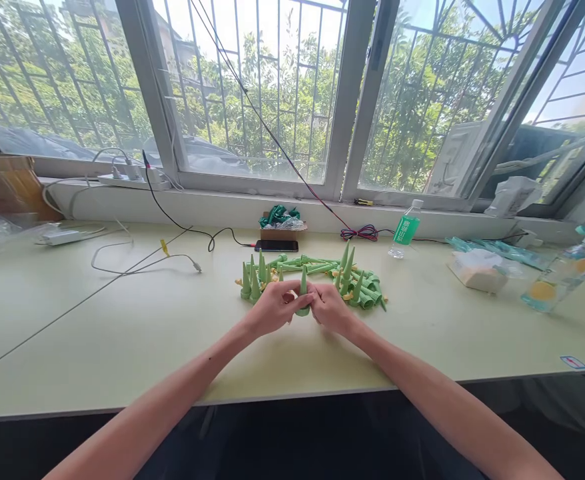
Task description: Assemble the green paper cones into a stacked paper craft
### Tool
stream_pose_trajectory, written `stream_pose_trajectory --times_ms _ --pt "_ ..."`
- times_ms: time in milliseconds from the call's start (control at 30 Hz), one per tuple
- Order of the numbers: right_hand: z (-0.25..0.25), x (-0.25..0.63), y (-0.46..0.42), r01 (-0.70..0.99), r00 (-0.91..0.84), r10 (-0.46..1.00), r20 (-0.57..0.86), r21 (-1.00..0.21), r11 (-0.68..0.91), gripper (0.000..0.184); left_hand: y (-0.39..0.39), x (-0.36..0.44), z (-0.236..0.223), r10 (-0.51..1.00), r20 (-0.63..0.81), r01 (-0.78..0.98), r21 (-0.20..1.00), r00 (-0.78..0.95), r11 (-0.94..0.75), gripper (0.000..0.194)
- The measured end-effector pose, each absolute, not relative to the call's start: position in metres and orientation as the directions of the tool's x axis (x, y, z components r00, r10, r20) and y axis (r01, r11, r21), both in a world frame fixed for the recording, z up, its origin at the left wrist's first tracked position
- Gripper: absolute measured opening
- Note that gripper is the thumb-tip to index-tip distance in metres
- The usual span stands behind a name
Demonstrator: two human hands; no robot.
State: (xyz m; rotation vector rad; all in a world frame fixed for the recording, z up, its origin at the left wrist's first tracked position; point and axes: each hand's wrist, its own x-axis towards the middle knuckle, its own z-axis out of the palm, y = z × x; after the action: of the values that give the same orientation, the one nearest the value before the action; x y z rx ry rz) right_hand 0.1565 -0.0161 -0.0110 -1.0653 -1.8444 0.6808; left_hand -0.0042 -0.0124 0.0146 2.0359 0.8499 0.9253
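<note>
Smooth, pale table (pixel 252 370): inward from its near edge's middle, the left hand (pixel 275 309) pinches a slender green cone (pixel 303 283), long axis near vertical, tip up; the right hand (pixel 331 308) curls against it, grip unclear.

Pale yellow-green desk (pixel 172 360), glossy top, with a thin seam running diagonally across its left part and 2 little stickers (pixel 573 362) near the front edge, 1 per side. Mid-desk there's a messy spread of green cones (pixel 367 297), some upright, lots tipped over, with small yellow bits (pixel 348 281) mixed in. Just behind that sits a dark phone (pixel 276 246), then a small open cardboard box (pixel 281 235). Off left: a loose pale cable (pixel 137 268) with a yellow tag (pixel 164 248). Right side's got a green-labelled bottle (pixel 405 230) standing up, a tissue pack (pixel 482 273) and some teal plastic packets (pixel 492 250).
</note>
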Motion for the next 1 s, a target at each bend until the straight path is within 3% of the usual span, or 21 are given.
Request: stream_pose_trajectory --times_ms 1000 --pt "-0.0121 0.1549 -0.0148 0.387 -0.252 0.88 0.403 -0.791 0.474 0.051 -0.0071 -0.0068 0.0067 0.772 0.357 0.291 0.777 0.526 -0.558 0.035"
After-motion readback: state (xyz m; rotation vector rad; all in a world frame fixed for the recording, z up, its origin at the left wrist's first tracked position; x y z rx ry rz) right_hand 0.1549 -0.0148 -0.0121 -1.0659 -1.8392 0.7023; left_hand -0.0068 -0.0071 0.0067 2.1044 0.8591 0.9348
